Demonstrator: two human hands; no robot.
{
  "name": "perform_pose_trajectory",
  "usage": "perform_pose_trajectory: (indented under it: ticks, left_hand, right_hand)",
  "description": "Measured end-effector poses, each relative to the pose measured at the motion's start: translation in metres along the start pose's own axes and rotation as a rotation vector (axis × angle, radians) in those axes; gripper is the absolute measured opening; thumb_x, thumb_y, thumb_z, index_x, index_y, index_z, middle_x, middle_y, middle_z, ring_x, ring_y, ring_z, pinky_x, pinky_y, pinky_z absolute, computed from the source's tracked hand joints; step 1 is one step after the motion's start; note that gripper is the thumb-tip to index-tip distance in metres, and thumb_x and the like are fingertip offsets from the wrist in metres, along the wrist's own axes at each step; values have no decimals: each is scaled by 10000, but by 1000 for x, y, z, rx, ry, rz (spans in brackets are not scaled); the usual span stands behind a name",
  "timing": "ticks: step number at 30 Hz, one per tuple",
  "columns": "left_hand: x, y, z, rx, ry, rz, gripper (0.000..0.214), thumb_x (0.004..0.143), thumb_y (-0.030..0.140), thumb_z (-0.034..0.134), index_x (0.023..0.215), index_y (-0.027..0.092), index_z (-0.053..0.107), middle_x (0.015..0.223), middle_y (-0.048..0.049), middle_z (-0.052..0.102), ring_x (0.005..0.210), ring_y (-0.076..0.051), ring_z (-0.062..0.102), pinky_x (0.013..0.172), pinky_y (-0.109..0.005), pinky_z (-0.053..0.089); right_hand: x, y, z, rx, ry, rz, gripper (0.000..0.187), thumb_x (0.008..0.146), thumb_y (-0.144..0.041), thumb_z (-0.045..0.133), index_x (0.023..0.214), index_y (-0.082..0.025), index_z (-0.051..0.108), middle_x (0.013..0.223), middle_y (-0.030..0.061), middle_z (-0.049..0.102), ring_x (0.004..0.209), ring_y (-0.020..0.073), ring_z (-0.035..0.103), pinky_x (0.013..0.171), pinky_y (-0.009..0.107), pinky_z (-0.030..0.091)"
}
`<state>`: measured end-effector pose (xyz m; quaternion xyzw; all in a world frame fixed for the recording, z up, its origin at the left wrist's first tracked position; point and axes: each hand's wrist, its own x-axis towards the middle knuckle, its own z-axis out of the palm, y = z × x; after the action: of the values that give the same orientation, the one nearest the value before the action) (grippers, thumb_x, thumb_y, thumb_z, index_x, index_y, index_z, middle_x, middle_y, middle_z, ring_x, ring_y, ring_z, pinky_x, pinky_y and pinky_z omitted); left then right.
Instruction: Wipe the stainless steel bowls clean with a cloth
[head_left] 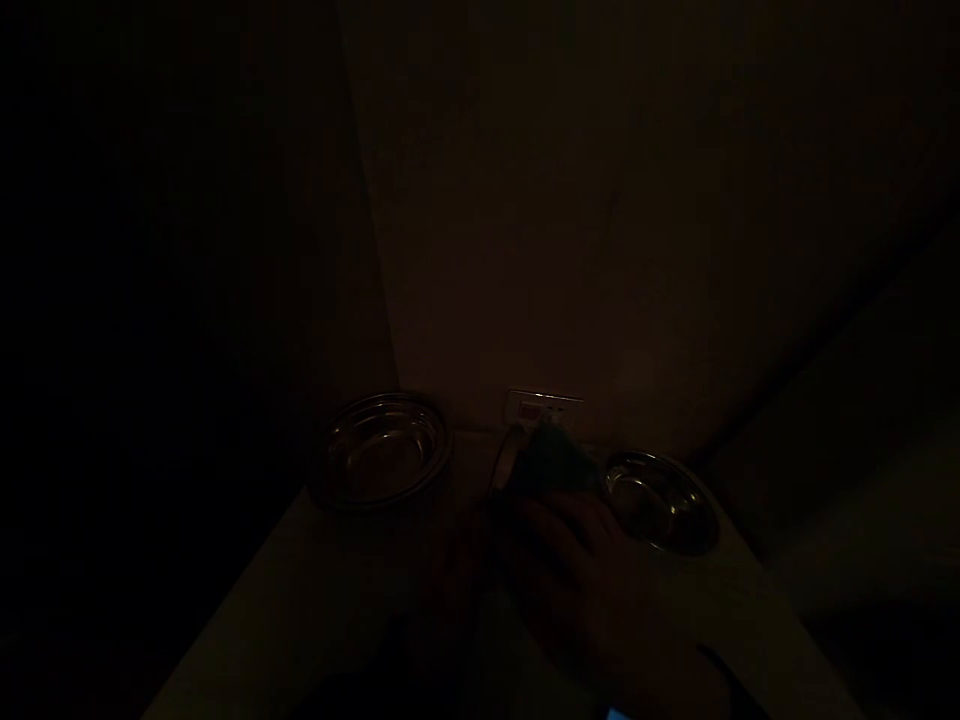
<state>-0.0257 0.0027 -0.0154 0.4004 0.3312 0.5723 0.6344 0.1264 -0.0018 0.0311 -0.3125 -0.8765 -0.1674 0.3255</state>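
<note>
The picture is very dark. My right hand [577, 565] reaches up from the bottom, its fingers bent over a dark green cloth [556, 460]. Right beside the cloth, the curved rim of a round metal dish [504, 468] stands tilted up. My left hand [454, 565] is only a faint shape to the left of the dish, near its lower edge; its fingers are lost in the dark. Whether it touches the dish cannot be made out.
A shiny metal bowl [382, 455], seemingly stacked with others, stands at the table's left back. Another metal bowl [664, 503] is at the right. Behind the table [247, 620] rises a wall [570, 200] with a socket plate [544, 405] low on it.
</note>
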Motion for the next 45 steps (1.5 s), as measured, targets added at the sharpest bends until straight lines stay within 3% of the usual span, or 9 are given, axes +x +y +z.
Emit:
perform_pose_trajectory:
  ticks: [6, 12, 22, 26, 30, 33, 37, 45]
  left_hand:
    - [1, -1, 3, 19, 18, 0, 331, 878, 360, 516, 1137, 156, 554, 1110, -78, 595, 919, -179, 605, 771, -369, 527]
    - [1, -3, 7, 16, 34, 0, 330, 876, 362, 519, 1126, 151, 560, 1093, -71, 602, 908, -181, 608, 763, -364, 529]
    - [6, 7, 3, 4, 82, 16, 311, 878, 359, 517, 1098, 144, 566, 1051, -67, 609, 866, -162, 609, 732, -345, 530]
    - [4, 6, 5, 1, 79, 10, 307, 880, 366, 511, 1090, 151, 574, 1063, -65, 609, 883, -169, 607, 750, -350, 526]
    - [1, 4, 9, -11, 65, -4, 320, 878, 363, 515, 1112, 150, 562, 1078, -73, 605, 897, -172, 607, 760, -364, 525]
    - [2, 3, 9, -19, 57, -4, 322, 877, 364, 517, 1112, 149, 563, 1080, -73, 606, 901, -174, 607, 763, -367, 524]
    - [4, 2, 8, -24, 61, 16, 326, 878, 374, 512, 1107, 149, 568, 1082, -71, 607, 908, -179, 607, 773, -369, 522]
    - [0, -4, 2, -23, 53, 57, 309, 872, 384, 518, 1076, 168, 605, 1124, -76, 630, 990, -195, 603, 865, -388, 496]
  right_hand:
    - [0, 6, -4, -28, -13, 135, 342, 870, -204, 505, 1200, -150, 579, 1169, 136, 594, 1053, 287, 501, 781, 459, 514]
    - [-3, 18, -8, 0, 23, 300, 323, 914, -200, 452, 1222, -174, 546, 1180, 124, 574, 1018, 241, 564, 803, 417, 530]
    - [-9, 3, 3, -26, -35, 26, 356, 832, -145, 555, 1183, -186, 595, 1161, 119, 602, 1044, 285, 524, 746, 430, 545]
    - [-9, 5, 4, 15, 13, 69, 339, 843, -155, 538, 1177, -159, 594, 1139, 142, 605, 1017, 263, 556, 748, 410, 547]
    - [-9, 12, 1, 44, 22, 233, 350, 895, -194, 480, 1236, -156, 544, 1195, 146, 578, 1036, 237, 586, 782, 371, 553]
    - [-11, 15, 2, 43, 2, 317, 335, 917, -203, 437, 1231, -159, 544, 1115, 126, 628, 960, 222, 627, 774, 364, 563]
    - [-12, 16, 4, 42, -41, 278, 328, 917, -180, 422, 1218, -135, 544, 1037, 124, 657, 876, 211, 642, 733, 356, 569]
    - [-10, 9, 4, -15, 31, 140, 359, 884, -167, 493, 1234, -86, 510, 1032, 153, 655, 876, 228, 627, 701, 363, 559]
